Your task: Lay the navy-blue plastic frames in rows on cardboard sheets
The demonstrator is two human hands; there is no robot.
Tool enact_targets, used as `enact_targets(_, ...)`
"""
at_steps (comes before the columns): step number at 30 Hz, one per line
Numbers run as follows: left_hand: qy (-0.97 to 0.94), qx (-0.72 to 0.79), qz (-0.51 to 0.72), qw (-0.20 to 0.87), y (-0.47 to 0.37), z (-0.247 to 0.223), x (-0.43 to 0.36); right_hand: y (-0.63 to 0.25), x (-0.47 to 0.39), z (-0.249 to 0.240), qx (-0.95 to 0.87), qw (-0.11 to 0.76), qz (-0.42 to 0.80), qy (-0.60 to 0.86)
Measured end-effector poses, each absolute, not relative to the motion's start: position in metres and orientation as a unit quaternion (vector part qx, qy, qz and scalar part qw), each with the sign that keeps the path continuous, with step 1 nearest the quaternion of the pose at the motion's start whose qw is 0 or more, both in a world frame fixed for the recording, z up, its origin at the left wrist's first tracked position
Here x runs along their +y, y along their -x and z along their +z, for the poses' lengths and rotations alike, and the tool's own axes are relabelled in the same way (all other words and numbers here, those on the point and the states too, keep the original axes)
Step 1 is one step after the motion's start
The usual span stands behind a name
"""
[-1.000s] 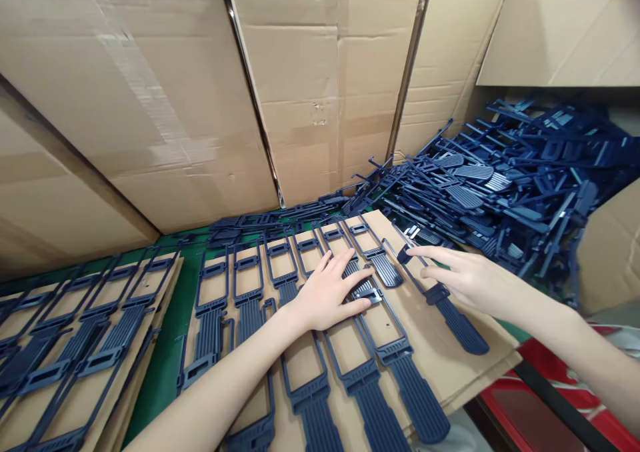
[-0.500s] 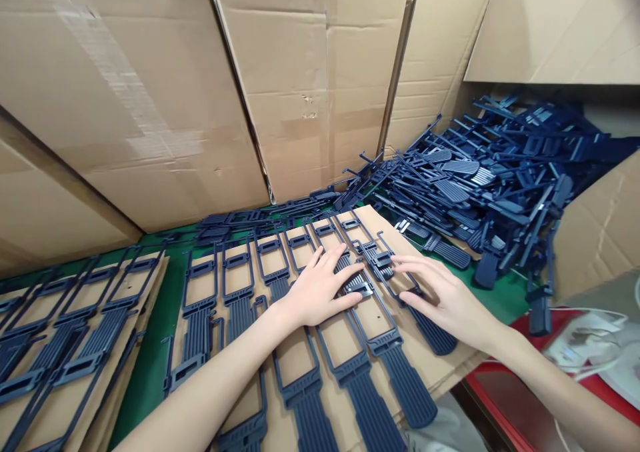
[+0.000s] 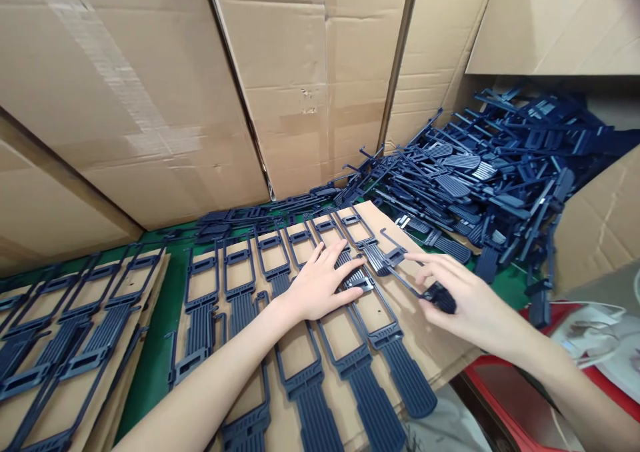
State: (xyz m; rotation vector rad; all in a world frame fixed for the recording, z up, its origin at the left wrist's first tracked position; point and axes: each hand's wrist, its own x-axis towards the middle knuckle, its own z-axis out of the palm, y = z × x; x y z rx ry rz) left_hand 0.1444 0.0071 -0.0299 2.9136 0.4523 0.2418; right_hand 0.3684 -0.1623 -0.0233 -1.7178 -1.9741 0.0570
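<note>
My left hand [image 3: 325, 282] lies with fingers spread on dark blue plastic pieces laid out in rows on a cardboard sheet [image 3: 425, 372]. Each piece has a rectangular open frame and a ribbed paddle end. At the sheet's right edge, my right hand [image 3: 460, 299] is closed on another dark blue plastic frame piece [image 3: 395, 257], gripping it near its paddle end. That piece is tilted, its hooked rod pointing away from me. Part of its paddle is hidden under my fingers. A ribbed piece [image 3: 407, 375] rests just in front of my right hand.
A large heap of the same pieces [image 3: 465, 172] fills the back right of the green table [image 3: 150, 345]. Another sheet with rows of pieces [image 3: 95, 332] sits at the left. Cardboard walls [image 3: 300, 85] stand behind. A red surface with white cables [image 3: 590, 332] is at the right.
My right hand has closed on the rightmost piece and turned it, tilting its paddle end up off the sheet. My left hand stays in almost the same place.
</note>
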Motion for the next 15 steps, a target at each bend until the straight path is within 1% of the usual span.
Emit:
enact_targets(6,-0.98,0.152,0.083,0.095,-0.145,-0.029,0.007,-0.38,-0.188,-0.011,-0.736,0.239,0.021,0.633)
enact_targets(11,-0.981,0.154,0.076,0.087,-0.146,-0.029,0.007,-0.373,-0.192,-0.015,-0.748,0.201,0.035,0.631)
enact_targets(15,-0.982,0.155,0.073,0.085,-0.146,-0.028,0.007,-0.376,-0.195,-0.018,-0.743,0.195,0.036,0.64)
